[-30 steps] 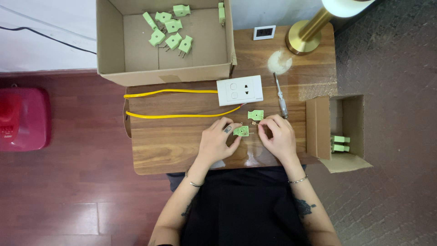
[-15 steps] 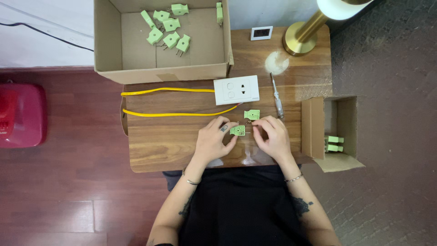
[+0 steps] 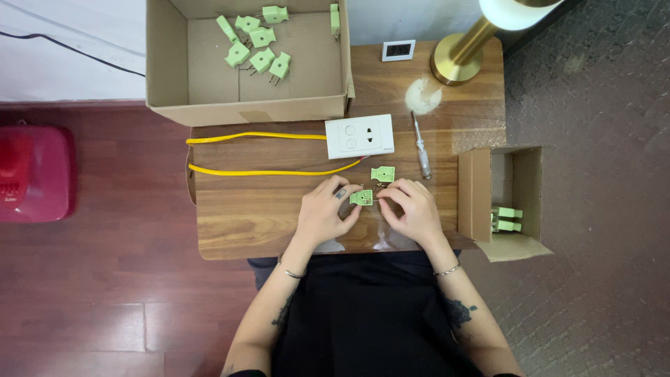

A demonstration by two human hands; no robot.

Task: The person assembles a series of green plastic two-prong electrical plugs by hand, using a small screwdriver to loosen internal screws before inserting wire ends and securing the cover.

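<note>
On the wooden table, my left hand pinches a small green plug half lying near the middle of the top. My right hand touches the same piece from the right with its fingertips, which look closed on something tiny. A second green plug half lies just behind it. Beyond that sits a white wall socket with two yellow wires running left. A screwdriver lies to the right of the socket.
A large open cardboard box at the back left holds several green plugs. A small cardboard box at the table's right edge holds two more. A brass lamp base and a small white device stand at the back. A red object sits on the floor, left.
Both hands stay on the green plug half with only slight finger movement. The view has shifted a little.
</note>
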